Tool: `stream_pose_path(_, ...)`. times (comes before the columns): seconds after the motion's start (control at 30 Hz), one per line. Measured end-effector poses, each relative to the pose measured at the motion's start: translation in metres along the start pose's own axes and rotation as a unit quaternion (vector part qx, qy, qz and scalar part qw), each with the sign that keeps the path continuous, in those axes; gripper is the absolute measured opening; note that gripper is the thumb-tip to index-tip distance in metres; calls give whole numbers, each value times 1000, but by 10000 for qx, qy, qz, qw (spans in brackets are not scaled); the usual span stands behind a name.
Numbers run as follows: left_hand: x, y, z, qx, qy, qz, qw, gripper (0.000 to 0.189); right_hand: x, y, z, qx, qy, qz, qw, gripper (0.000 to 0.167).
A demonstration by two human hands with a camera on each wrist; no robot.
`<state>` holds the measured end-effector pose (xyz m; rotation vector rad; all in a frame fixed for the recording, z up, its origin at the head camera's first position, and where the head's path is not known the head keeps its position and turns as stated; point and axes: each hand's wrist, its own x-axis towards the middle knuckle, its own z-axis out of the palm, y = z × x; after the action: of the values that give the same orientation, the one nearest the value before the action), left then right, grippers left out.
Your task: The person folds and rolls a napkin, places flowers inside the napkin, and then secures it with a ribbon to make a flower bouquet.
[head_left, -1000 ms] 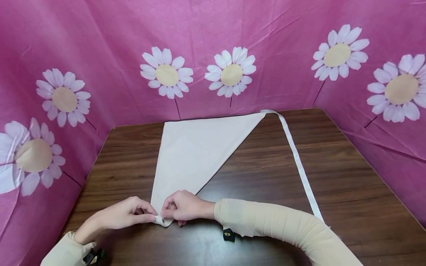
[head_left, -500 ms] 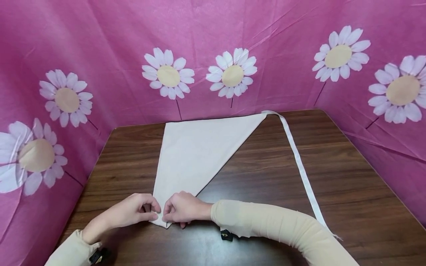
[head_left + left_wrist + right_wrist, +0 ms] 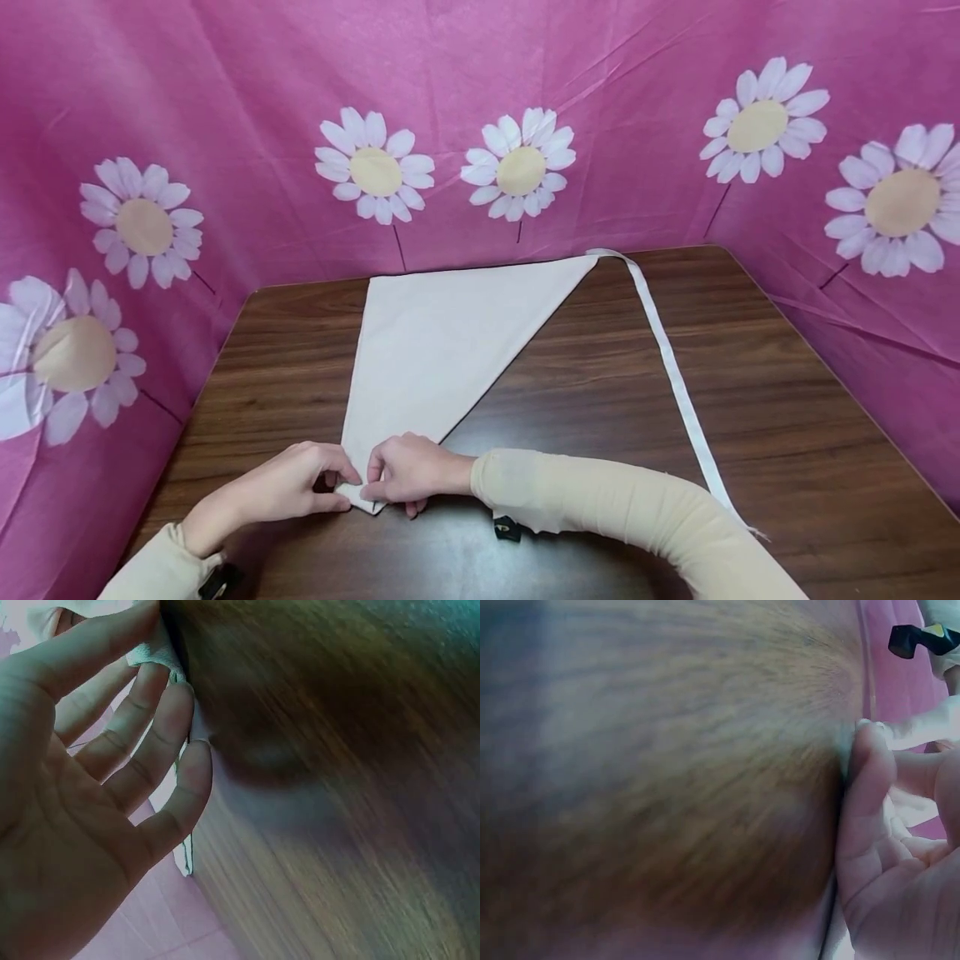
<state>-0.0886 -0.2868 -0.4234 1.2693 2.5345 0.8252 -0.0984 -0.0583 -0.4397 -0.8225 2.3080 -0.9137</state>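
Observation:
A cream cloth [image 3: 427,358], apron-like, lies flat on the table in the head view, with a straight left side and a slanting right side. From its far right corner runs a long white tie [image 3: 671,358]. My left hand [image 3: 296,483] pinches the turned-over near end of the cloth between thumb and fingers; that pinched edge of cloth [image 3: 155,651] shows at the fingertips in the left wrist view. Right beside it, my right hand [image 3: 412,473] pinches the same narrow end, thumb and index together, its other fingers curled under.
The dark wooden table [image 3: 585,392] reaches back to a pink curtain [image 3: 450,58] printed with daisies, which also encloses both sides. The tie's frayed end lies close to the right sleeve [image 3: 622,492]. Black bands [image 3: 507,528] sit at the wrists.
The bunched near end of the cloth has been laid into a flatter, pointed fold. My left hand's fingers shifted slightly on it, while my right hand stayed almost in place.

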Motion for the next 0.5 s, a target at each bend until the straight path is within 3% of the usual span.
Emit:
stream_pose_path(0.13,1,0,-1,-69,-64,-9,10000,18,-4,-3,-1,-676,124,-233,9974,30)
stream_pose_path(0.3,2,0,-3,-116,-128,70,9998,15,-5,-8,-6,-1757,747,-894,9775,39)
stream_pose_path(0.37,2,0,-4,-174,-172,88,9997,13,-4,-9,-8,-1804,877,-1038,9742,38)
stream_pose_path(0.5,4,-1,-6,-533,-348,56,9980,14,-3,-6,-9,-1428,667,-990,9825,25)
